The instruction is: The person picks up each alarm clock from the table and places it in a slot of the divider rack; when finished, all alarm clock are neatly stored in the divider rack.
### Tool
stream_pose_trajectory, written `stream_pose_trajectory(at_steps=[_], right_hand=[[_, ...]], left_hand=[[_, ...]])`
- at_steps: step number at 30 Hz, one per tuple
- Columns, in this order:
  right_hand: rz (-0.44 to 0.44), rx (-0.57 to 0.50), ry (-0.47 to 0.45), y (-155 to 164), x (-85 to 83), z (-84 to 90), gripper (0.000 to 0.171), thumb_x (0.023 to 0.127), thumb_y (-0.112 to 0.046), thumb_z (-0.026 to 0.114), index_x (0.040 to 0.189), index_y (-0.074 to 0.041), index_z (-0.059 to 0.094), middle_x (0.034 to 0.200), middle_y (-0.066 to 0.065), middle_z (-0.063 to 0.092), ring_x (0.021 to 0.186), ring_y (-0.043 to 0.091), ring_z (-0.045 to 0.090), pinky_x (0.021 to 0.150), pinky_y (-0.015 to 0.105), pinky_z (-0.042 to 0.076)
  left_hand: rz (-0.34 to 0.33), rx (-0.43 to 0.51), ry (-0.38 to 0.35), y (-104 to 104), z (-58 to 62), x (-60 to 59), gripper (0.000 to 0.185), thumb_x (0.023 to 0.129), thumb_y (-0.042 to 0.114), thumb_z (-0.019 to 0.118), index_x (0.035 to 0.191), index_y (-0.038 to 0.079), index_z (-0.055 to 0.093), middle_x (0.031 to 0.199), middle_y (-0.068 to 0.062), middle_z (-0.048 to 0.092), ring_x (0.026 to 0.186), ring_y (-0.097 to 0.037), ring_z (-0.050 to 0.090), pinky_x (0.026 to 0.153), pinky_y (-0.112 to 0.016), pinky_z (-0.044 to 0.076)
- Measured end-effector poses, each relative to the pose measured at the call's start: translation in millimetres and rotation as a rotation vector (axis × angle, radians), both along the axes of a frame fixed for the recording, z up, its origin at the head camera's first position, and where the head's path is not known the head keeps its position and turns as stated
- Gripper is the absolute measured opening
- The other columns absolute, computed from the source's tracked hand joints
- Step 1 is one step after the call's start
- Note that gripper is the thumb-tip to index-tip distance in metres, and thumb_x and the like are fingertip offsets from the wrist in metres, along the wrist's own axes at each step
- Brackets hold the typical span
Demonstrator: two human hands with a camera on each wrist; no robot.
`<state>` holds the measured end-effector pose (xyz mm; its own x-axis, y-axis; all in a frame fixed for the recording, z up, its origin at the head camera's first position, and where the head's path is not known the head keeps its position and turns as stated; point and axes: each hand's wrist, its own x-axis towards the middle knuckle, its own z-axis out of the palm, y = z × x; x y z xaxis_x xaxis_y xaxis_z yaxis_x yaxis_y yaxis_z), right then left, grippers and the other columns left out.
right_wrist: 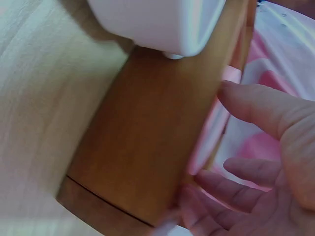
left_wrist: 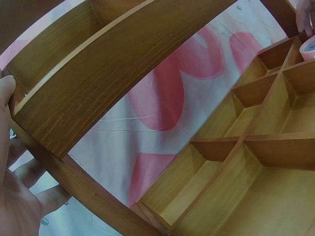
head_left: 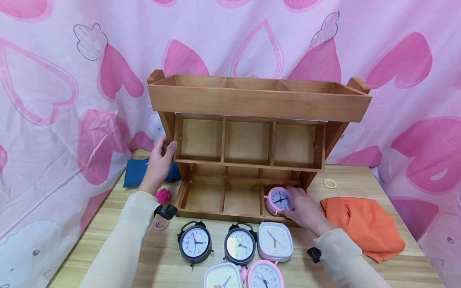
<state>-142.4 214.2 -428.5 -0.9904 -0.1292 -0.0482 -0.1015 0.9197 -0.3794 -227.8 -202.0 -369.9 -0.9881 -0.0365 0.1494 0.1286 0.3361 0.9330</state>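
Observation:
A wooden three-tier shelf (head_left: 259, 100) with divided compartments stands before me. My left hand (head_left: 158, 166) grips its left side at the middle tier; in the left wrist view the thumb lies on the box edge and the fingers pass behind the side post (left_wrist: 93, 196). At the bottom tier's right compartment, my right hand (head_left: 306, 210) holds a round pink alarm clock (head_left: 280, 200) by its right side. The clock's face tilts upward, and its lower part sits inside the compartment. In the right wrist view the front board (right_wrist: 142, 128) hides most of this clock.
In front of the shelf lie two black twin-bell clocks (head_left: 195, 243) (head_left: 239, 245), two white square clocks (head_left: 275, 241) (head_left: 223, 277) and another pink clock (head_left: 265, 276). Blue cloth (head_left: 135, 173) is at left, orange cloth (head_left: 361, 224) at right. A yellow ring (head_left: 329, 183) lies behind the orange cloth.

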Motion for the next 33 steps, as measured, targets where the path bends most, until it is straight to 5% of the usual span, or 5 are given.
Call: stream_pose_trajectory(at_steps=[18, 26, 33], right_hand=[[0.117, -0.094, 0.230, 24.3, 60.7, 37.9, 0.075, 0.077, -0.021, 0.084, 0.140, 0.000, 0.048, 0.131, 0.023, 0.057, 0.117, 0.041, 0.057, 0.095, 0.060, 0.049], [0.209, -0.100, 0.376, 16.0, 81.4, 20.4, 0.072, 0.069, -0.020, 0.089, 0.131, -0.001, 0.057, 0.119, 0.011, 0.066, 0.104, 0.024, 0.065, 0.083, 0.047, 0.057], [0.197, -0.114, 0.300, 6.9, 94.1, -1.7, 0.076, 0.068, -0.024, 0.090, 0.134, -0.007, 0.056, 0.126, 0.005, 0.063, 0.114, 0.023, 0.061, 0.092, 0.050, 0.054]], left_hand=[[-0.011, 0.025, 0.009, -0.2, -0.3, -1.5, 0.073, 0.097, 0.060, 0.045, 0.156, 0.022, 0.026, 0.157, -0.007, 0.035, 0.144, -0.029, 0.035, 0.115, -0.051, 0.034], [-0.013, 0.022, 0.008, -0.9, -0.7, -2.2, 0.072, 0.097, 0.060, 0.045, 0.156, 0.023, 0.025, 0.158, -0.008, 0.035, 0.145, -0.030, 0.034, 0.115, -0.052, 0.034], [-0.013, 0.032, 0.019, -0.7, -0.5, -2.8, 0.072, 0.097, 0.059, 0.045, 0.155, 0.021, 0.026, 0.157, -0.008, 0.036, 0.144, -0.029, 0.036, 0.116, -0.050, 0.034]])
